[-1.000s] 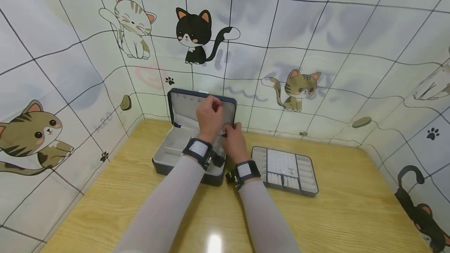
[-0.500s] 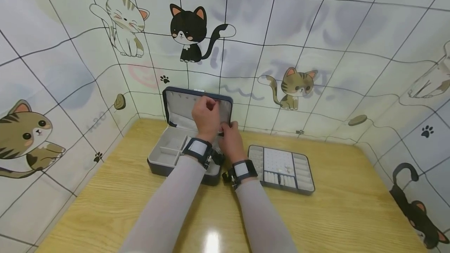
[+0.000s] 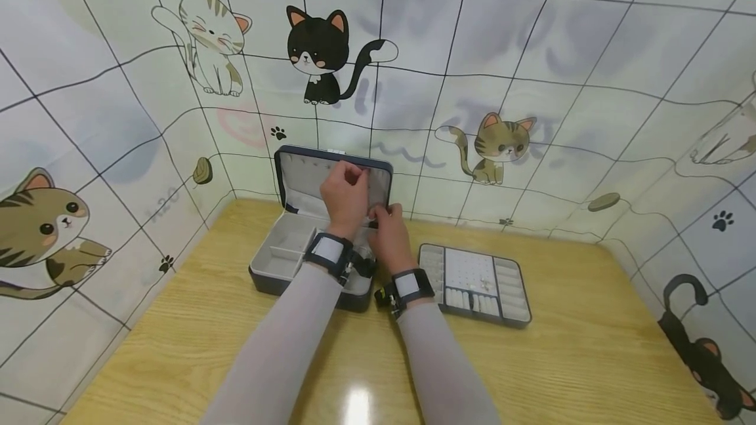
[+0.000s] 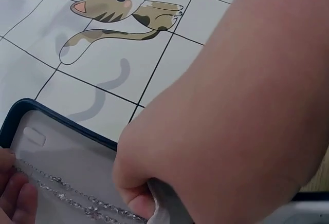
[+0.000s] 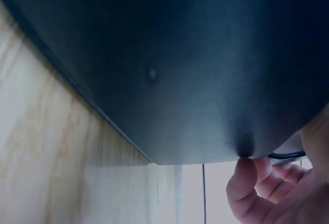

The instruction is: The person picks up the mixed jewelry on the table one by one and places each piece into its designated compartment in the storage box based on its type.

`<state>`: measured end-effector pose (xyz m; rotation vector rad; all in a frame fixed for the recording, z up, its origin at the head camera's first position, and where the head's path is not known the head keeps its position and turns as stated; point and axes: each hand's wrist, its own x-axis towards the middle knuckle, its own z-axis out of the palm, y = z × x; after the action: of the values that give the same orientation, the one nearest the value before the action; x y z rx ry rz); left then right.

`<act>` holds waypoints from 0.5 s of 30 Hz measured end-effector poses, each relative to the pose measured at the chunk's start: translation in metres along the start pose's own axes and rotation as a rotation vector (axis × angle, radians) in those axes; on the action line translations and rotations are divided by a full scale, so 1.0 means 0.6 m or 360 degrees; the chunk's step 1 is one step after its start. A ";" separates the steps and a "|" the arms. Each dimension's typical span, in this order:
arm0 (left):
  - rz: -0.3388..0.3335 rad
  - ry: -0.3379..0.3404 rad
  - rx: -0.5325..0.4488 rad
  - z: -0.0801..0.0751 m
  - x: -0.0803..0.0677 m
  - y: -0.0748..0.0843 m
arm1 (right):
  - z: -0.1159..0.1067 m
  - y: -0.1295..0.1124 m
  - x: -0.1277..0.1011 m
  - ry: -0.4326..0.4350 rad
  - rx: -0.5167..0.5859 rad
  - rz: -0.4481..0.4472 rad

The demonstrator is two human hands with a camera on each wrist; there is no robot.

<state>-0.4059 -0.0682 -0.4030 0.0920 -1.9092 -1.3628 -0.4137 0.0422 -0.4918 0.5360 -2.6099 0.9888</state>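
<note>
A dark blue jewelry box (image 3: 348,300) stands open with its lid (image 3: 298,179) raised. My left hand (image 3: 344,195) is at the upper part of the lid, its fingertips (image 4: 6,160) pinching one end of a silver necklace (image 4: 92,211). Two strands run down the pale lining, one with small flower charms. Lower on the lid, my right hand (image 3: 391,238) pinches the edge of a grey fabric pocket (image 4: 162,201), where the strands reach its fingers. The right wrist view shows its thumb (image 5: 242,183) against the dark outer side of the box.
A grey jewelry tray (image 3: 512,290) with ring slots, a perforated panel and several small pieces lies right of the box on the wooden table (image 3: 579,346). Dividers split the box's base into compartments. Cat-printed cloth (image 3: 413,31) hangs close behind.
The head view has shifted slightly. My left hand is a little farther left over the lid than a second ago; my right hand stays at the lid's lower right.
</note>
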 end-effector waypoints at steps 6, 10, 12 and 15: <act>0.0025 -0.0081 -0.0034 -0.013 -0.001 0.000 | 0.001 0.002 0.002 0.0001 0.0022 0.0008; 0.0025 -0.0123 -0.0023 -0.019 -0.004 -0.001 | 0.004 0.004 0.002 0.0018 0.0038 0.0011; 0.0030 -0.0138 -0.0025 -0.023 -0.007 -0.003 | 0.005 0.003 0.002 0.0024 0.0049 0.0009; 0.0038 -0.0140 -0.0017 -0.033 -0.016 -0.008 | 0.006 0.003 0.001 0.0027 0.0049 -0.0002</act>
<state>-0.3891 -0.0812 -0.4098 0.0041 -1.9690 -1.3817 -0.4155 0.0407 -0.4953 0.5343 -2.5831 1.0306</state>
